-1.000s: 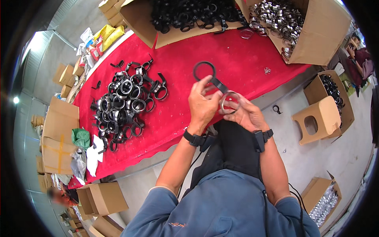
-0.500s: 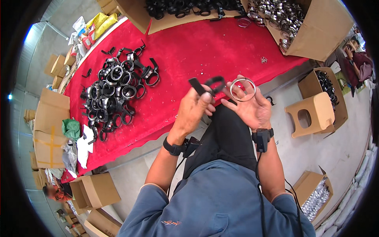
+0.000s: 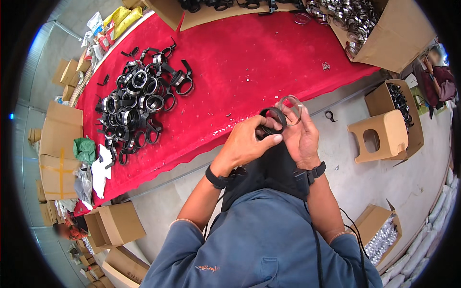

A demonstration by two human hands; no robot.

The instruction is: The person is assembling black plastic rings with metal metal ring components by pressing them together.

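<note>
Over my lap, my left hand [image 3: 247, 143] is closed on a black plastic ring [image 3: 283, 115], its thumb and fingers curled round the side; the tab seen on it earlier is now hidden in the hand. Close beside it, my right hand [image 3: 303, 140] holds a thin shiny metal ring [image 3: 291, 96] upright by its fingers. The two rings are side by side, almost touching; whether they touch I cannot tell. On the red-covered table [image 3: 230, 62] to the left lies a pile of black tabbed rings [image 3: 128, 116], many with metal bands.
At the table's far side stand a carton of black rings [image 3: 211, 21] and a carton of metal rings [image 3: 384, 45]. A tan stool [image 3: 384, 144] stands on the floor at right, near one fallen black ring [image 3: 330, 115]. Open cartons [image 3: 127, 223] sit at lower left.
My left hand has moved right and turned, bringing the black ring up to the metal one. The right hand has curled in, and the metal ring has tilted more edge-on.
</note>
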